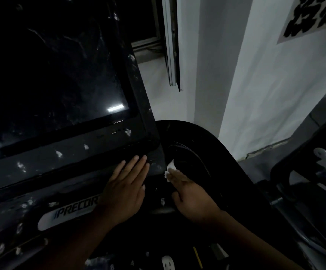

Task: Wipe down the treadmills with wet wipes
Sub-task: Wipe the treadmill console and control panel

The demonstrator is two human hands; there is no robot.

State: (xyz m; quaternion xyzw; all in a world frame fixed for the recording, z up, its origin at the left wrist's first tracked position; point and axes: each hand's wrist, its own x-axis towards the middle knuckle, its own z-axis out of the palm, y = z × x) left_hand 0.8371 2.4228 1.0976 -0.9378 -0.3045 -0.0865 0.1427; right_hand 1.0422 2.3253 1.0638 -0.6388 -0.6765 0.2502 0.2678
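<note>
The person's two forearms come in from the bottom edge, over the dim lower keypad of the treadmill console. The left hand lies flat with its fingers straight and together, resting on the lower bezel just under the dark screen and holding nothing. The right hand reaches into the curved black side recess just right of the screen. Its fingers look nearly straight and press a bunched white wet wipe against the recess's inner edge; the wipe pokes out past the fingertips.

The job looks to be at an early or middle stage on this machine. Pale flecks dot the bezel, the panel around the Precor logo plate and the lower console, and the screen shows smears, so most of the console probably still needs a pass. The belt and handrails are out of view. Part of another machine stands to the right, near the white wall; whether it has been wiped cannot be told.
</note>
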